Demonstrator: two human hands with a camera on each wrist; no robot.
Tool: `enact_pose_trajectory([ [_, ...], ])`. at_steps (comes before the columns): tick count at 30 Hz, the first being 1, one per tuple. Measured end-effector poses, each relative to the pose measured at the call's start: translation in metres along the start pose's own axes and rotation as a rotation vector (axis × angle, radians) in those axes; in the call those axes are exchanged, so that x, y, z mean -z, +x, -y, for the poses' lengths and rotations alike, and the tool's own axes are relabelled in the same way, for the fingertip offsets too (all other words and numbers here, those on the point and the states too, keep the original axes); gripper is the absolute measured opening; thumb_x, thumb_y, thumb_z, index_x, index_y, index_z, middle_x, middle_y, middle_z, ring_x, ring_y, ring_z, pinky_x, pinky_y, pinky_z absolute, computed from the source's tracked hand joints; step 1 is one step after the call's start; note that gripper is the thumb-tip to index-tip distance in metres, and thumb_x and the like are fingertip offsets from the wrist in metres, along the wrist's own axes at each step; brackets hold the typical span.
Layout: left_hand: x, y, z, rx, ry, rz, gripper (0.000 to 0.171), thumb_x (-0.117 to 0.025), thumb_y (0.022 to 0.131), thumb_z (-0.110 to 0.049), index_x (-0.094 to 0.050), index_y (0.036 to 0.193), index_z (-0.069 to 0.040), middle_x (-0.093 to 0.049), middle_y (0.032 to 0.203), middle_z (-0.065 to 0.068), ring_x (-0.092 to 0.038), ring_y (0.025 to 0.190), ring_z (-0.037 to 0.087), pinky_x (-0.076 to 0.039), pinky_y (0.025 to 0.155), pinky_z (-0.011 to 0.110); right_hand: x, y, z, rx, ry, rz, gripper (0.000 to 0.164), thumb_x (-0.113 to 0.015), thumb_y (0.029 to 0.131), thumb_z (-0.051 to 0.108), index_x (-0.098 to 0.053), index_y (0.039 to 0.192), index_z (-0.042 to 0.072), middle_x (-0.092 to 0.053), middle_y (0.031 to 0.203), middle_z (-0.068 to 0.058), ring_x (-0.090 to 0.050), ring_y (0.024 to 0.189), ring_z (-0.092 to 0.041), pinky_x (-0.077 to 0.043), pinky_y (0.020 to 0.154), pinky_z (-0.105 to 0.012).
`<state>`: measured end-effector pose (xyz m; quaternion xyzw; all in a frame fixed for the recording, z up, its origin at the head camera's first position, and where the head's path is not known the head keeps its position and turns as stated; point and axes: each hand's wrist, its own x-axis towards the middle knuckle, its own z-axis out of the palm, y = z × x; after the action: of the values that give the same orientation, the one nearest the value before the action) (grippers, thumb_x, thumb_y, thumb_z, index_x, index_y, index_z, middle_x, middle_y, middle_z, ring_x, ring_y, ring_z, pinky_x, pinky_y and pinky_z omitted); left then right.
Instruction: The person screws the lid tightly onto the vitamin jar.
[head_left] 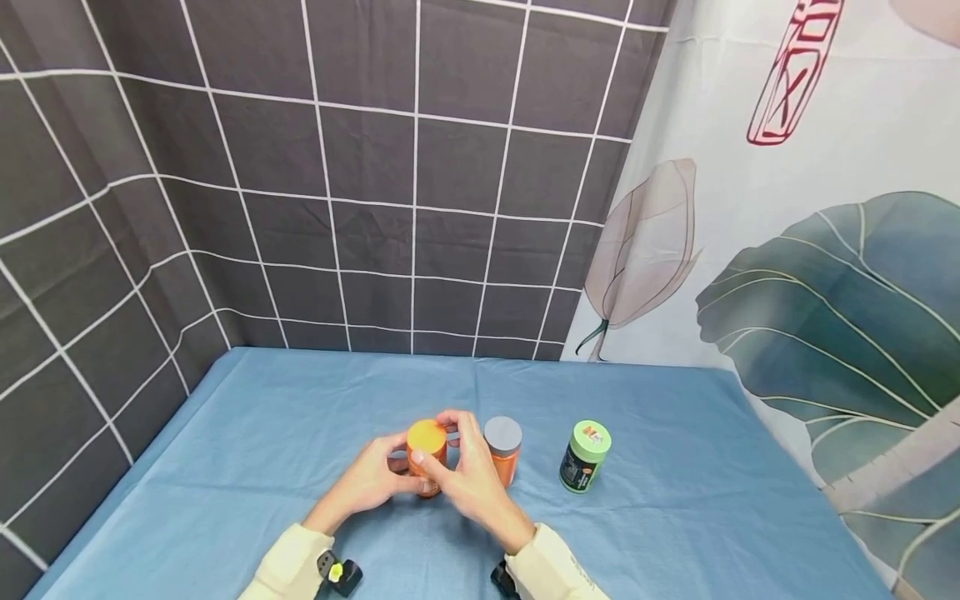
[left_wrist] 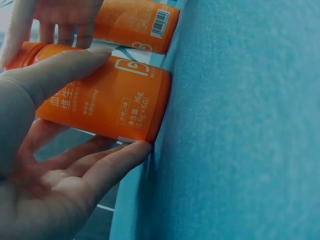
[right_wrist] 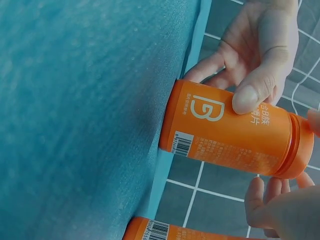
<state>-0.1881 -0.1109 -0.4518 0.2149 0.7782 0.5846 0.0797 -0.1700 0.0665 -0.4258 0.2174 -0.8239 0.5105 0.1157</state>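
An orange supplement bottle point(head_left: 427, 437) with an orange lid point(right_wrist: 299, 150) stands upright on the blue cloth. My left hand point(head_left: 370, 477) grips its body from the left; the thumb lies across the printed label in the left wrist view. From the right, my right hand point(head_left: 474, 477) holds the lid, thumb on the near side and fingertips on the far side. Just right of it stands a second orange bottle point(head_left: 506, 467) with a grey lid, partly behind the right hand. The right hand's fingers are near this second bottle without a visible hold on it.
A dark jar point(head_left: 578, 469) with a green lid stands farther right. The table point(head_left: 300, 400) is covered in blue cloth, and its far edge meets a dark grid-patterned curtain point(head_left: 367, 167). A white curtain point(head_left: 720, 317) printed with leaves hangs at the right.
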Motion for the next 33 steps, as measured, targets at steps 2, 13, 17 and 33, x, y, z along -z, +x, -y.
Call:
enact_pose_trajectory([
  [2, 0.0, 0.0, 0.0004, -0.004, -0.001, 0.0, 0.062, -0.08, 0.07, -0.026, -0.054, 0.124, -0.009, -0.059, 0.115, 0.008, -0.062, 0.097, 0.018, -0.051, 0.077, 0.026, -0.0001, 0.0001, 0.0002, -0.006, 0.001, 0.004, 0.053, -0.065, 0.081, 0.045, -0.044, 0.122, 0.019, -0.046, 0.118, 0.004, -0.047, 0.105, -0.014, -0.044, 0.086, -0.032],
  [13, 0.0006, 0.0022, 0.0014, -0.017, -0.007, 0.008, 0.061, -0.08, 0.07, -0.023, -0.054, 0.124, -0.01, -0.058, 0.12, 0.008, -0.06, 0.102, 0.019, -0.05, 0.08, 0.026, 0.0009, 0.0018, -0.0028, 0.121, 0.08, 0.047, 0.043, -0.054, 0.09, 0.017, -0.041, 0.13, 0.009, -0.049, 0.127, -0.004, -0.048, 0.114, -0.017, -0.042, 0.092, -0.03],
  [17, 0.0003, 0.0023, 0.0004, -0.012, -0.003, 0.014, 0.063, -0.08, 0.07, -0.022, -0.053, 0.126, -0.009, -0.057, 0.122, 0.009, -0.06, 0.104, 0.021, -0.05, 0.08, 0.026, 0.0004, 0.0025, -0.0051, 0.153, 0.091, 0.041, 0.04, -0.054, 0.089, 0.01, -0.043, 0.127, 0.007, -0.051, 0.124, -0.006, -0.049, 0.112, -0.014, -0.043, 0.091, -0.03],
  [33, -0.0025, -0.0005, -0.0036, -0.027, -0.016, -0.005, 0.056, -0.081, 0.069, -0.018, -0.057, 0.12, -0.01, -0.061, 0.113, 0.008, -0.063, 0.096, 0.018, -0.051, 0.076, 0.027, -0.0001, -0.0003, 0.0003, 0.035, 0.02, -0.016, 0.044, -0.063, 0.085, 0.038, -0.044, 0.123, 0.026, -0.046, 0.122, 0.008, -0.045, 0.111, -0.012, -0.042, 0.087, -0.035],
])
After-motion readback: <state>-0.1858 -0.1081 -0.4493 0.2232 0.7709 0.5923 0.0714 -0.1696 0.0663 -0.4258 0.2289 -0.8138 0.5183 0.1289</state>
